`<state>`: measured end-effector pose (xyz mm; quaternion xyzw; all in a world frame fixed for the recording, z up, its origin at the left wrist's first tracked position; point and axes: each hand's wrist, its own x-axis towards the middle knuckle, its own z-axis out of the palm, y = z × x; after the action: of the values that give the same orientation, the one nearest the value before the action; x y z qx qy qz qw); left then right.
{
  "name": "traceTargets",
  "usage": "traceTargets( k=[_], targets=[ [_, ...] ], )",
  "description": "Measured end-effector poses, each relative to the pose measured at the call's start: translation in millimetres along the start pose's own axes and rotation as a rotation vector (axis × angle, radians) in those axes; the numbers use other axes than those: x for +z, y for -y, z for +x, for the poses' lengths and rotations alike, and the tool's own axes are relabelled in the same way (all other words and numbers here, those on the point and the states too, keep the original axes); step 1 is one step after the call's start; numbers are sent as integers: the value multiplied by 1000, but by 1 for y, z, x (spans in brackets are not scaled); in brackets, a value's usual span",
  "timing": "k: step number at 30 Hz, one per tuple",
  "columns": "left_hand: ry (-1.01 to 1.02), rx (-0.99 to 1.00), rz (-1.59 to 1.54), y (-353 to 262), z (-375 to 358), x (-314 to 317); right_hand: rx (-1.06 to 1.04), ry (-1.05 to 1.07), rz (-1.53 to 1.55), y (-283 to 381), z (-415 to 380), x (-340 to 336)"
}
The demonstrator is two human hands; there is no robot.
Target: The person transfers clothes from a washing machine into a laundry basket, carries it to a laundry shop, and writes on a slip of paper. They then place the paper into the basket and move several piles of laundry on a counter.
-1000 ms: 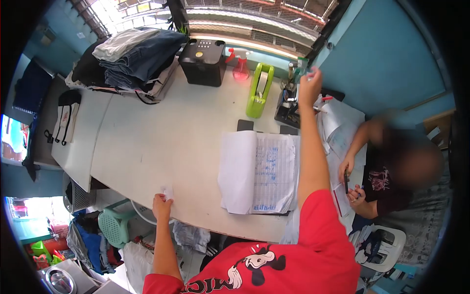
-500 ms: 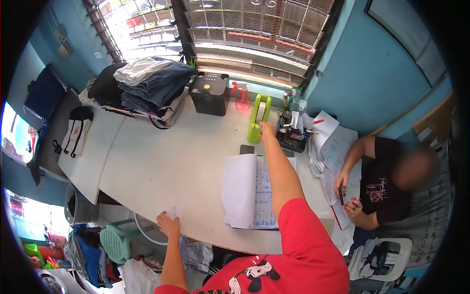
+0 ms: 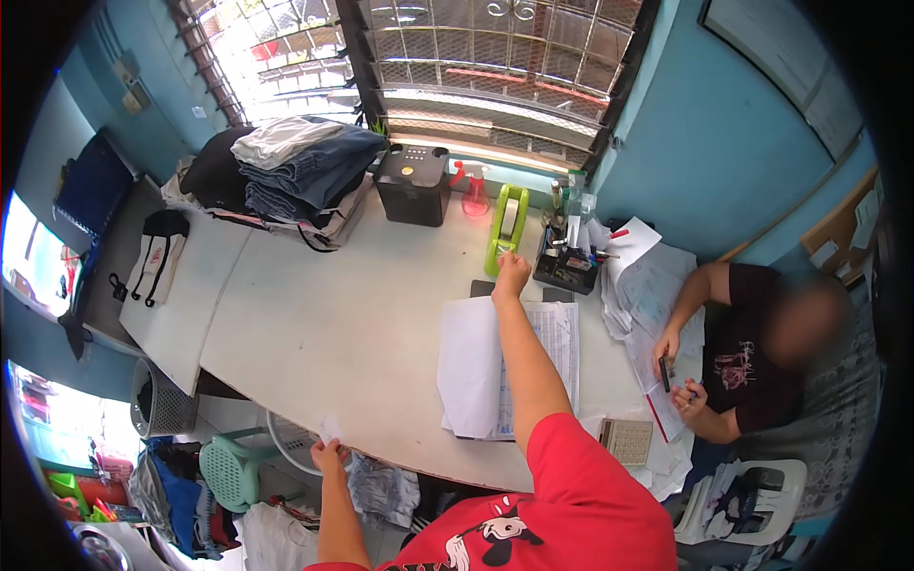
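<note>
Stretched forward over the white table, my right hand (image 3: 512, 274) is closed at the near end of the green tape dispenser (image 3: 506, 226), with its fingers pinched at the tape's cutting end. By the table's front edge, my left hand (image 3: 329, 458) pinches a small white slip of paper (image 3: 330, 428). Beneath my right forearm lies a stack of papers; its white cover sheet (image 3: 468, 366) is folded to the left, and a written sheet (image 3: 562, 347) shows to the right.
A person (image 3: 752, 352) at the right holds a phone (image 3: 665, 373). Around the table are a pen organizer (image 3: 568, 266), loose papers (image 3: 647, 285), a calculator (image 3: 626, 441), a black box (image 3: 413, 186), a red spray bottle (image 3: 474, 195) and folded clothes (image 3: 309, 171).
My right hand has drawn back slightly toward me from the dispenser's cutting end. My left hand has moved down to the table edge, its fingers now pinching the slip.
</note>
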<state>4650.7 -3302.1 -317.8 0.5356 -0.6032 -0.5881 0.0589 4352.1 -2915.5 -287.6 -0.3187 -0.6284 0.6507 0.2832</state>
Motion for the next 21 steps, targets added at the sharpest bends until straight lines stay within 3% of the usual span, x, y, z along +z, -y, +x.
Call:
traceTargets(
  k=[3, 6, 11, 17, 18, 20, 21],
  targets=[
    [71, 6, -59, 5, 4, -7, -35, -15, 13, 8, -15, -4],
    [107, 2, -87, 6, 2, -9, 94, 31, 76, 3, -20, -7],
    [97, -3, -131, 2, -2, -7, -230, 44, -367, -12, -6, -11],
    [45, -16, -71, 13, 12, -5, -313, 82, -421, -15, 6, -17],
    [46, -19, -68, 12, 13, -5, -311, 81, -426, -33, 13, -17],
    [79, -4, -110, 14, 14, -7, -92, 83, -392, -68, 22, -24],
    [74, 0, -115, 11, 15, -5, -106, 94, -394, -73, 23, -34]
  ],
)
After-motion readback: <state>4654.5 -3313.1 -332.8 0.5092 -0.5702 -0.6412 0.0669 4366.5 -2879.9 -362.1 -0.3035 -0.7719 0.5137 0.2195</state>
